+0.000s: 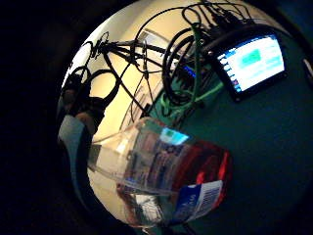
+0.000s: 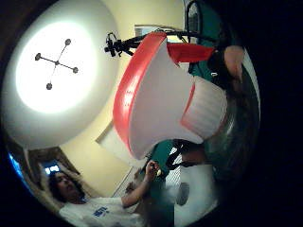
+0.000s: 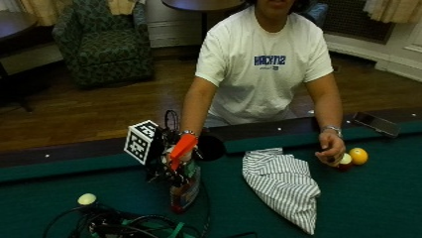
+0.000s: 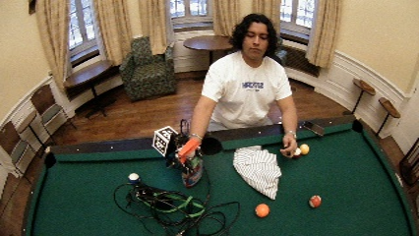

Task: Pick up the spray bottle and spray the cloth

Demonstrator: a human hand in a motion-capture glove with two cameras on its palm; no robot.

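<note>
A: From outside, what lies on the pool table (image 3: 369, 198)?
B: Largest first: the striped cloth (image 3: 284, 183), then the spray bottle (image 3: 184, 186) at its nine o'clock, upright on the felt.
A: And the gloved right hand (image 3: 173, 161)?
B: It wraps the bottle's neck, fingers curled round it beneath the orange-red head.
A: What do the palm views add?
B: The label and clear body (image 1: 161, 176) close up; the trigger head (image 2: 156, 94); a lit screen (image 1: 252, 61) at the cables.
</note>
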